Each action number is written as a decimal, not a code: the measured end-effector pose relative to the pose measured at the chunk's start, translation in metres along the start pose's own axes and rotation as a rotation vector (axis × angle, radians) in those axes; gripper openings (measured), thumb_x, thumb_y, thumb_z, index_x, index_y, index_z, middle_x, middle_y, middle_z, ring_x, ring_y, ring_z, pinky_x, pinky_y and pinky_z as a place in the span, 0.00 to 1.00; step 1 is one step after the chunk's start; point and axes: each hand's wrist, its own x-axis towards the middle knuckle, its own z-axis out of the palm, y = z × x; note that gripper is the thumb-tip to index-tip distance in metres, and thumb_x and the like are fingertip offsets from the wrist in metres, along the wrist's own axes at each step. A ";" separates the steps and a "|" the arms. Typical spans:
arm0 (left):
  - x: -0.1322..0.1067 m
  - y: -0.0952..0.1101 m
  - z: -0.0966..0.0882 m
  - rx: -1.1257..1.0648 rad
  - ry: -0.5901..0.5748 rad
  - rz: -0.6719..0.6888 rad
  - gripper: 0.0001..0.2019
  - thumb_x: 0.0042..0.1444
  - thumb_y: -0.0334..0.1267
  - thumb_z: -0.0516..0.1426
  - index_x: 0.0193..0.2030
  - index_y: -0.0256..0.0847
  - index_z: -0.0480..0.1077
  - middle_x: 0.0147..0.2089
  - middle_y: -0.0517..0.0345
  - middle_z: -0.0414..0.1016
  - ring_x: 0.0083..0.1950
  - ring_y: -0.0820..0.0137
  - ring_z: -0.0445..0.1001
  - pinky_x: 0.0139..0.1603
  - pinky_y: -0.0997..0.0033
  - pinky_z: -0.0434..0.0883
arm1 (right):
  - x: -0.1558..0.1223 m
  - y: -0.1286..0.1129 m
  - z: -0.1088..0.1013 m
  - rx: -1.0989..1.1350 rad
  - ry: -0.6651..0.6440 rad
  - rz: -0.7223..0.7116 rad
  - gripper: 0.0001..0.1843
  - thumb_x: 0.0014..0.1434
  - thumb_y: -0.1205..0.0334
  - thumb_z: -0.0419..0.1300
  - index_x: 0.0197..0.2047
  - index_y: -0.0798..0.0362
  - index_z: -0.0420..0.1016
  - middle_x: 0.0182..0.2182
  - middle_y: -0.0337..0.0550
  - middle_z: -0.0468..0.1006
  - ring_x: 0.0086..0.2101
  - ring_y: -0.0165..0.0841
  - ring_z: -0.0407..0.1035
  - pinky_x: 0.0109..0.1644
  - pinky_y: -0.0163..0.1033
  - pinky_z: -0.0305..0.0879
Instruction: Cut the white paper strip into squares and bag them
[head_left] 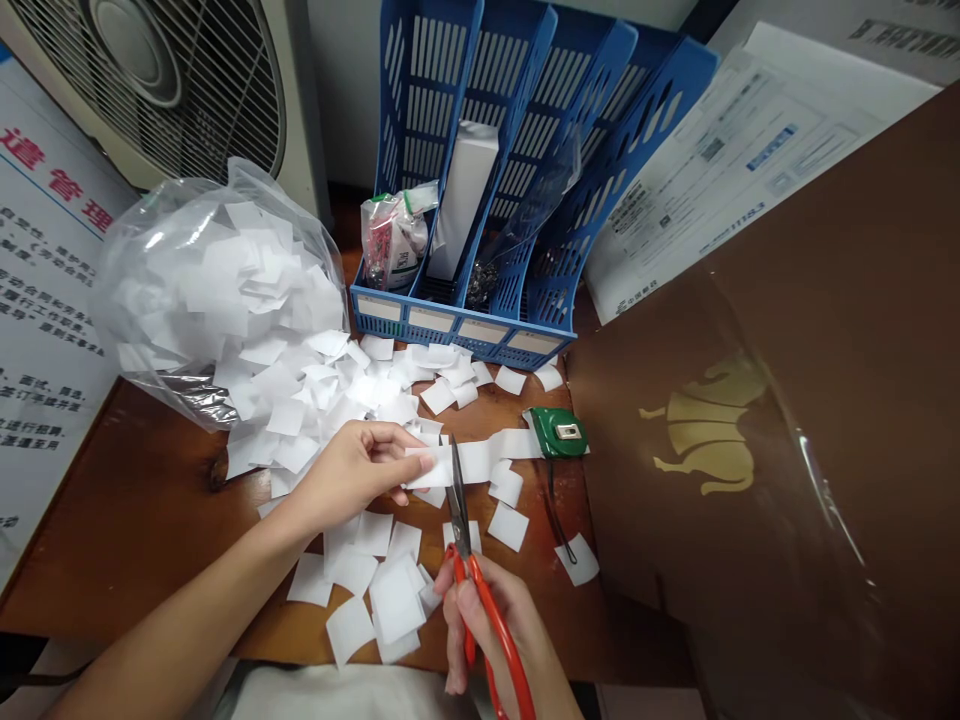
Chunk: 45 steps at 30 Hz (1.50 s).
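My left hand (373,462) pinches the left end of a white paper strip (478,461) between thumb and fingers. The strip runs right to a green tape measure (561,433), which rests at its far end. Red-handled scissors (459,500) are gripped in my right hand (499,620). Their slightly parted blades point away from me and cross the strip just right of my left fingertips. Small cut paper pieces (396,600) lie below and around both hands.
A clear plastic bag (150,260) spills a heap of paper pieces (247,280) at left. Behind stands a blue file rack (457,325) holding a white box (466,190) and small bags. A box fan (296,120) is at back left; a brown carton (825,400) borders the right.
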 end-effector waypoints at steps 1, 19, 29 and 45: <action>0.000 0.000 0.000 0.000 0.000 0.002 0.13 0.55 0.44 0.69 0.38 0.35 0.80 0.28 0.59 0.78 0.23 0.78 0.74 0.28 0.81 0.72 | 0.000 0.002 0.000 0.006 -0.002 0.005 0.37 0.58 0.25 0.58 0.39 0.56 0.70 0.24 0.33 0.64 0.16 0.22 0.61 0.22 0.31 0.53; -0.001 0.002 0.000 -0.045 -0.021 -0.008 0.15 0.49 0.45 0.73 0.36 0.36 0.80 0.29 0.57 0.81 0.23 0.79 0.74 0.27 0.82 0.71 | 0.002 0.009 0.002 -0.028 -0.012 0.028 0.38 0.57 0.24 0.59 0.41 0.57 0.70 0.21 0.31 0.64 0.16 0.24 0.63 0.24 0.31 0.51; -0.001 0.003 0.000 -0.071 -0.033 -0.022 0.17 0.49 0.47 0.73 0.35 0.36 0.80 0.29 0.57 0.82 0.23 0.80 0.74 0.27 0.83 0.71 | 0.003 0.013 0.005 -0.050 -0.021 0.009 0.36 0.60 0.26 0.58 0.40 0.55 0.68 0.22 0.32 0.63 0.17 0.24 0.64 0.23 0.31 0.47; 0.001 -0.005 -0.006 -0.059 -0.056 -0.039 0.21 0.50 0.53 0.71 0.37 0.34 0.80 0.31 0.54 0.81 0.26 0.77 0.76 0.30 0.80 0.73 | 0.006 0.018 0.011 -0.100 0.005 0.052 0.40 0.55 0.20 0.56 0.36 0.54 0.66 0.17 0.33 0.64 0.13 0.23 0.59 0.19 0.29 0.51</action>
